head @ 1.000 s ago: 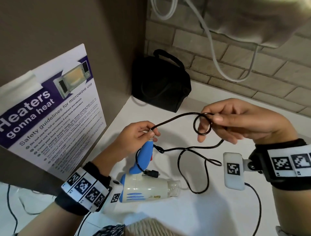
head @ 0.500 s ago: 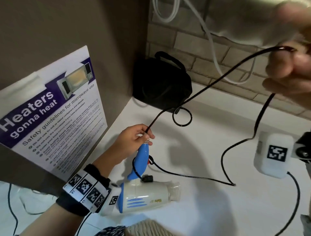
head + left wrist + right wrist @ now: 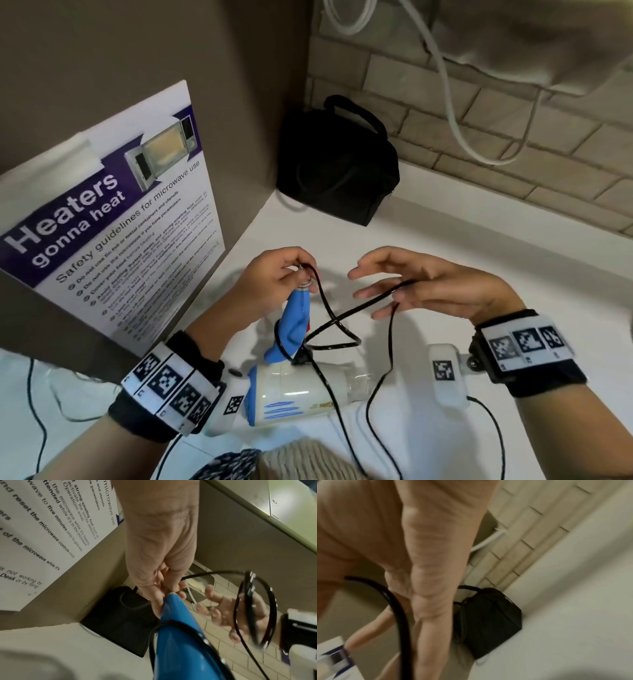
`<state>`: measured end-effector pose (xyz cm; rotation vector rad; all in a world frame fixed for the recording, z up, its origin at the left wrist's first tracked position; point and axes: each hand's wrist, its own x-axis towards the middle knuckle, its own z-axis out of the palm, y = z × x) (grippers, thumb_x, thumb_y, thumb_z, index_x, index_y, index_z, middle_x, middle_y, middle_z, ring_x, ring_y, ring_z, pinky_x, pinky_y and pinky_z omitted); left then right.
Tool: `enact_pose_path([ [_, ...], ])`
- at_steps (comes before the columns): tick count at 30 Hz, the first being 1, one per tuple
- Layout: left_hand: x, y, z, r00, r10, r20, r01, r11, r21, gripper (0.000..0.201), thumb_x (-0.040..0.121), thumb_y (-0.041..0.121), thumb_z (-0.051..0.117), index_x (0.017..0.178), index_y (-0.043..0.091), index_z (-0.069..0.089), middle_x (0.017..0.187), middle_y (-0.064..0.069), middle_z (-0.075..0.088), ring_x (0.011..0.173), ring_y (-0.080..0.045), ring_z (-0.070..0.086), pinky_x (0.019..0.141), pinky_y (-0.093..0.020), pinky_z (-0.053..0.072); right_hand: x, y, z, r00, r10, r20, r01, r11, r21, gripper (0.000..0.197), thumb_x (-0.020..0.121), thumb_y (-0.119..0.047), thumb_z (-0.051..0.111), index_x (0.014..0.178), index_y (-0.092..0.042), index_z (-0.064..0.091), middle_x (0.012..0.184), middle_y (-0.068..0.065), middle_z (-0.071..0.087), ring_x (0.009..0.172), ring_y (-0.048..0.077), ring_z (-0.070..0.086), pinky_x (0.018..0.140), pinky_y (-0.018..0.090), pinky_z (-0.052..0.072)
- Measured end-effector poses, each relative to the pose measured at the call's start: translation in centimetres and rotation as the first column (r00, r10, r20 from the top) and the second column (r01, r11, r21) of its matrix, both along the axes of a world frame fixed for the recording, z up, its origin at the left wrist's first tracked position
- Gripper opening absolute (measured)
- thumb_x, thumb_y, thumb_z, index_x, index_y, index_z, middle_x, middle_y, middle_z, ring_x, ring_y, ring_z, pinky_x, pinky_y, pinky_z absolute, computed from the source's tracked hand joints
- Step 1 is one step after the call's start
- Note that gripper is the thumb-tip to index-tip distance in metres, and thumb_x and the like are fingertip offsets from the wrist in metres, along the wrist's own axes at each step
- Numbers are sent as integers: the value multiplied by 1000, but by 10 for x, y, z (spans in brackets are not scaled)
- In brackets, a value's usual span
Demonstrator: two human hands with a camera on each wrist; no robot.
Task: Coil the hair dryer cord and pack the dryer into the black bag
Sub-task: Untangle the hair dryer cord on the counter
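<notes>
The right hand (image 3: 435, 284) comes down from high by the brick wall (image 3: 479, 113) to beside the left hand (image 3: 274, 284), cord (image 3: 356, 308) draped across its fingers.

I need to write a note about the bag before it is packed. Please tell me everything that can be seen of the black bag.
The black bag looks like soft, matte fabric, boxy with rounded corners. One arched carry handle stands up on top; a zip line seems to run along its right side. It sits upright on the white counter, in the back corner where the brown panel meets the brick wall. Neither hand touches it, and the hair dryer lies apart, nearer the person. Whether it is open cannot be told.
</notes>
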<state>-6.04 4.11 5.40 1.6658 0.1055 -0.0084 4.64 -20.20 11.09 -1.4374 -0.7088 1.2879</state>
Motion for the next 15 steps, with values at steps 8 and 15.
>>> enact_pose_path([
  [8,-1,-5,1,1000,10,5,-10,1000,12,26,93,-7,47,84,10,63,91,-10,69,87,-29,70,83,-34,57,-8,48,-69,997,-33,65,61,867,-494,28,91,-17,59,119,-20,58,104,6,66,83,13,66,77,30,49],
  [15,-1,-6,0,999,41,-31,-41,999,8,29,92,-10,40,85,8,63,94,-7,69,84,-25,72,81,-36,58,-35,79,-102,989,102,106,-42,885,-464,21,86,-11,61,102,-25,61,71,-8,64,55,-1,57,48,14,33],
])
